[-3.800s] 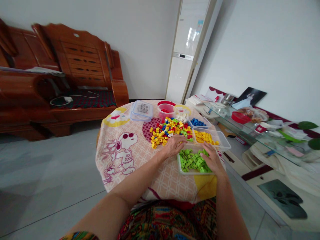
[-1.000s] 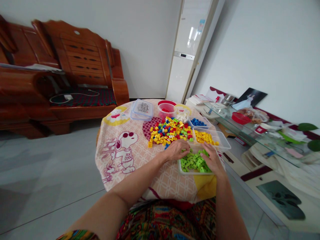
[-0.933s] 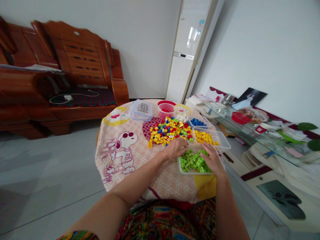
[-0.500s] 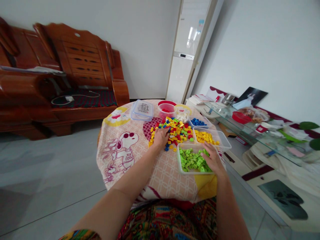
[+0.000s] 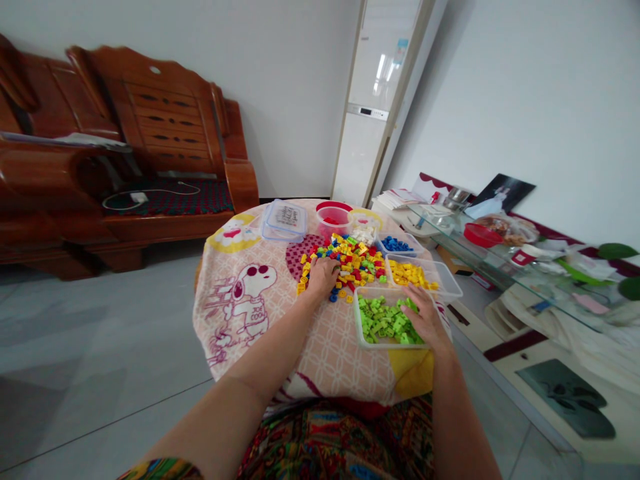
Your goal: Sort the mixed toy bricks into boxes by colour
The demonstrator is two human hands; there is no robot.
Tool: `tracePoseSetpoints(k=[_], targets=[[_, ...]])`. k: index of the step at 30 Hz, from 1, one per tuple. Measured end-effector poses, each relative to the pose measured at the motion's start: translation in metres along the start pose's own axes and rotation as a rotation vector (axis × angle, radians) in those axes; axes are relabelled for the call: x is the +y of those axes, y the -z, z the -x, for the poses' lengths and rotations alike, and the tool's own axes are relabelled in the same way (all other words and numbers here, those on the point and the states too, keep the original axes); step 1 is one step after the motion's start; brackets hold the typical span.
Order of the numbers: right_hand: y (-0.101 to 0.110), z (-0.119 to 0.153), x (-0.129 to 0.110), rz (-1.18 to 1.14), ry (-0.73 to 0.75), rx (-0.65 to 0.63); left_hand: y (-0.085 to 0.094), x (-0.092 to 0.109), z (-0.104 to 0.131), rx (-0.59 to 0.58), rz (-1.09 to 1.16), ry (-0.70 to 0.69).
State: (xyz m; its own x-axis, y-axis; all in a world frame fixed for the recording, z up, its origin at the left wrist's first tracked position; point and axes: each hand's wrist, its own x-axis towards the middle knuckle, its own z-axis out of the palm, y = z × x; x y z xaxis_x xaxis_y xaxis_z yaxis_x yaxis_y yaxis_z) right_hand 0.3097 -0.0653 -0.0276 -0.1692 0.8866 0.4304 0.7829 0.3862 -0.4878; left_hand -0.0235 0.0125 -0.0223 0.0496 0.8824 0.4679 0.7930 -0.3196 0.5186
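My left hand (image 5: 324,277) rests at the near left side of a mixed pile of toy building bricks (image 5: 363,260), yellow, red, blue and green. Its fingers are curled down among the bricks, and whatever is between the fingertips is hidden. Over the right side of a clear plastic box (image 5: 358,330) hangs my right hand (image 5: 425,313), open with its fingers apart. Light green bricks (image 5: 383,319) fill that box. Just behind it, yellow bricks (image 5: 410,273) lie in a second clear box, close to my right fingertips.
Blue bricks (image 5: 397,245) sit in a box farther back. White bricks (image 5: 364,233) and a pink-red tub (image 5: 334,220) stand behind the pile. Box lids (image 5: 284,221) lie at the back left of the round table. A glass-topped stand (image 5: 520,267) is to the right.
The fingers of my left hand have curled in and drawn slightly back toward me; a blue brick near their tips no longer shows. My right hand has stayed in place.
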Motion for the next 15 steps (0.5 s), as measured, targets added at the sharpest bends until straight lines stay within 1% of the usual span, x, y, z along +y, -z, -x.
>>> tracePoseSetpoints(k=[7,10,15], targets=[[0.001,-0.001,-0.001,0.004,0.012,-0.005,0.003,0.010,-0.001,0.076,0.044,-0.001],[0.001,-0.001,-0.002,0.003,0.010,0.001,0.004,0.012,0.000,0.080,0.042,-0.032],[0.000,0.000,-0.002,-0.011,0.011,0.018,0.011,0.009,0.000,0.057,0.017,-0.009]])
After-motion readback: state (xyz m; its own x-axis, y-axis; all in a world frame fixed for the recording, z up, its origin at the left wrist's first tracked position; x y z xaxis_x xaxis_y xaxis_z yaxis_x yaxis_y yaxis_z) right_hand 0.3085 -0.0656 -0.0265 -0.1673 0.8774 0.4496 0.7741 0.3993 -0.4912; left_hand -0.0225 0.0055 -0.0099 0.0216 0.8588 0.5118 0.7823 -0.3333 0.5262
